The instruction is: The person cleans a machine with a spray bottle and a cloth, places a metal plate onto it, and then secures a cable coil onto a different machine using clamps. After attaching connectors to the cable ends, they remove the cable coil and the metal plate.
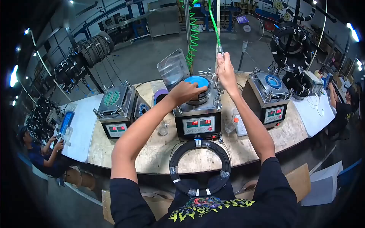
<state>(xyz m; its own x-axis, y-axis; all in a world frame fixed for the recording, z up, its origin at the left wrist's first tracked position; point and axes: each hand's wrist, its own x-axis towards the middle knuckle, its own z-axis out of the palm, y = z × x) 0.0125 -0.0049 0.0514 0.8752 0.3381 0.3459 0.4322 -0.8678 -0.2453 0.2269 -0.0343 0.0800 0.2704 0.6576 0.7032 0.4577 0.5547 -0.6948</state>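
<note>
Over the middle machine (pixel 198 121), whose red display shows digits, my left hand (pixel 187 92) is closed beside a round blue disc (pixel 201 81) on top; what its fingers hold, if anything, is hidden. My right hand (pixel 226 71) is raised at the machine's right, wrapped round the metal end of a green air hose (pixel 215 26). A clear plastic cover (pixel 173 67) stands tilted behind the machine. Below it, a black cable coil (pixel 200 167) bound with tape hangs at the table's front edge.
A machine with a green patterned top (pixel 111 98) stands left, another with a blue ring (pixel 273 81) right. Near the middle are a purple roll (pixel 161 94), a small glass jar (pixel 163 130) and an orange-capped bottle (pixel 236 121). People sit at far left (pixel 42 152) and far right (pixel 344 110).
</note>
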